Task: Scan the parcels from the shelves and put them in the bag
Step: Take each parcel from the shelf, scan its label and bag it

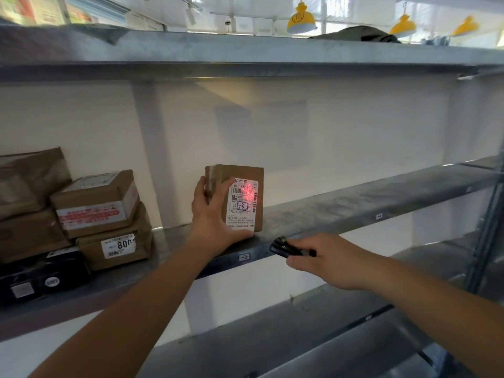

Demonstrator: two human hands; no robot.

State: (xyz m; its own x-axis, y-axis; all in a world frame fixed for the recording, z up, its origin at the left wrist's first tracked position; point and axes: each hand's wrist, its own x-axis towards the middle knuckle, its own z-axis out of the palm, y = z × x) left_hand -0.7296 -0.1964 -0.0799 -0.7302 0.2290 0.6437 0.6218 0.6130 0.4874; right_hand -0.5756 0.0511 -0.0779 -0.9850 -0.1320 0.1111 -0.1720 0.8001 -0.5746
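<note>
A: Two hands in play, both busy. Nearest, on the right: right hand (324,261), fingers curled round a small black scanner (286,248), nose aimed up and left, just in front of the shelf edge (354,211).

B: Good. Keep the wrist quiet. Red beam already landing on the label (243,204), across the barcode near its top right corner. Hold there until the read registers; no sweeping.

A: And the left?

B: Left hand (215,214), a little farther in, wrapped round the parcel (236,197): thumb on the left side, palm and fingers under the lower left corner, partly over the label's bottom edge. Parcel standing upright on the middle shelf, near its front lip, label facing out. Keep fingers off the barcode itself.

A: Tilt it?

B: Slightly, if glare spoils the read. Otherwise steady, square to the beam. Probably a light carton, so a one-handed lift should do afterwards.

A: Anything to mind around it?

B: Far left on the same shelf: stack of boxes (95,211), well apart, no risk of a knock. Rest of the shelf to the right bare in view.

A: Then into the bag?

B: Bag not in view; cannot tell where. Finish the scan first, then lift clear of the shelf above.
</note>
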